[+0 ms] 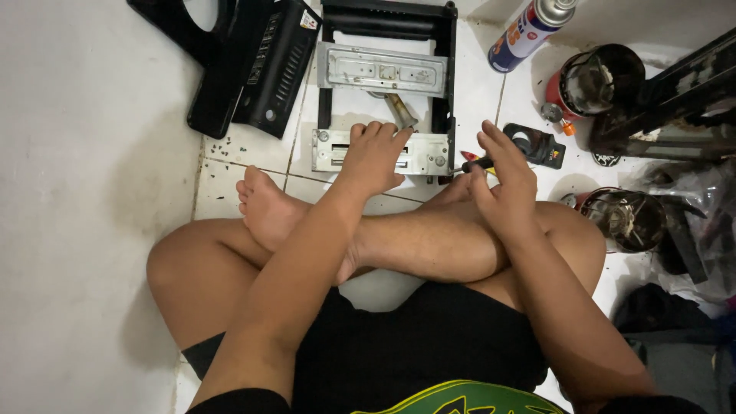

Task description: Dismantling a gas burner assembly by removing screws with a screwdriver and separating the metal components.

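Bracing the metal chassis on the tiled floor, the left hand lies spread over its front plate. Just right of it, the right hand pinches a screwdriver, tip toward the plate's corner, likely seating on a screw.

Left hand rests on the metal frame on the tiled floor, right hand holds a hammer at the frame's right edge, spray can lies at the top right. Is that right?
One thing is wrong: the right hand holds a screwdriver with a black and red handle, not a hammer. The head view shows it. The left hand does rest on the metal frame, and the spray can lies at the top right.
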